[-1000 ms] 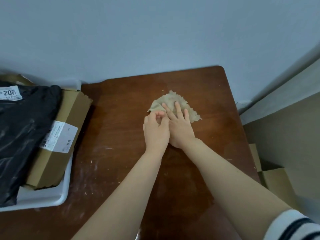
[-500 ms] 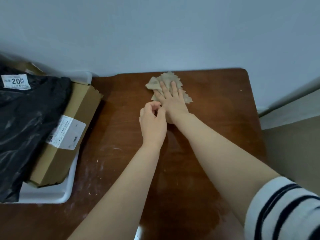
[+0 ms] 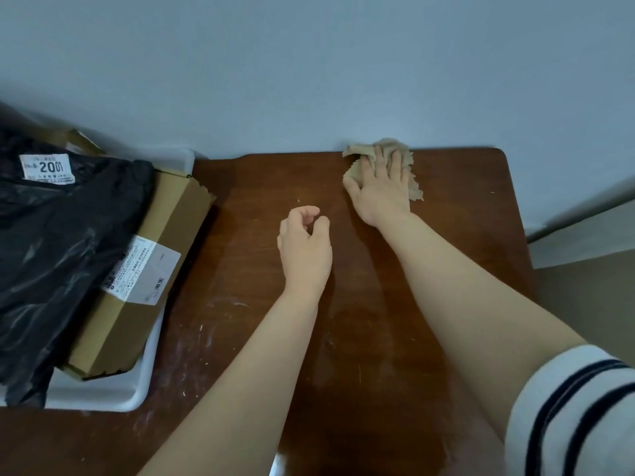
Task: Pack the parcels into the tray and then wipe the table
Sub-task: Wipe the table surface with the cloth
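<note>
wiping | right hand point(image 3: 381, 187) flat, pressing cloth point(image 3: 359, 152) at surface point(image 3: 464, 218) far edge | left hand point(image 3: 304, 250) loosely curled, empty | I'd overlap strokes toward near smudges point(image 3: 202, 338)

My right arm point(image 3: 446, 286) reaches far forward, bare below the striped sleeve point(image 3: 577, 413). My right hand point(image 3: 381, 187) lies palm down, its straight fingers point(image 3: 395, 163) spread flat and pressing on the cloth point(image 3: 357, 151) at the far edge of the desk point(image 3: 464, 218). My left arm point(image 3: 247, 365) stretches forward beside it but stops well short. My left hand point(image 3: 304, 249) is back up, fingers loosely curled toward the thumb, holding nothing.
</note>
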